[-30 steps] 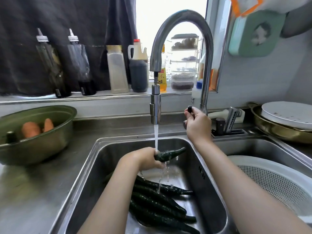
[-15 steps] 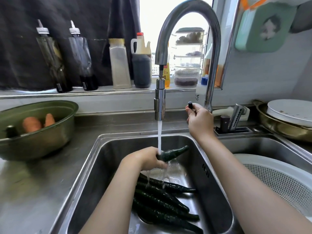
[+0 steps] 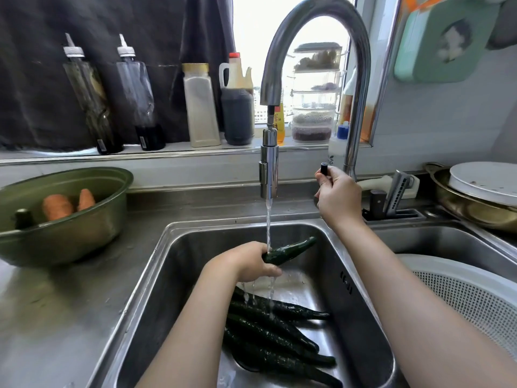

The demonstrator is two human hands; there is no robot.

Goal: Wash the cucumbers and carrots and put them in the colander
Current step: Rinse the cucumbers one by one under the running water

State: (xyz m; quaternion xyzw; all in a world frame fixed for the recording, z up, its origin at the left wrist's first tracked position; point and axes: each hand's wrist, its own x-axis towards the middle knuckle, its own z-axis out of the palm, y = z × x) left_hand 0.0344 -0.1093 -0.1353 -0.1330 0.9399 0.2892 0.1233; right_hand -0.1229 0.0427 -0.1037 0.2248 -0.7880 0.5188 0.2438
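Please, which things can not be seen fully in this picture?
Head view:
Held cucumber: near end hidden inside the left hand.
Tap handle: mostly covered by the right hand.
Colander: cut by the right edge, partly behind the right forearm.
Carrots: lower parts hidden by the green bowl's wall.
Cucumbers in the sink: count unclear, left forearm covers some.

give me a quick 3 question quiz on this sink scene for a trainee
1. True or false: the left hand holds a cucumber under the running water.
2. What does the right hand grip? A) a sponge B) the tap lever C) a spoon
3. Fill in: the carrots lie in the green ____ on the counter.
Key: 1 true; 2 B; 3 bowl.
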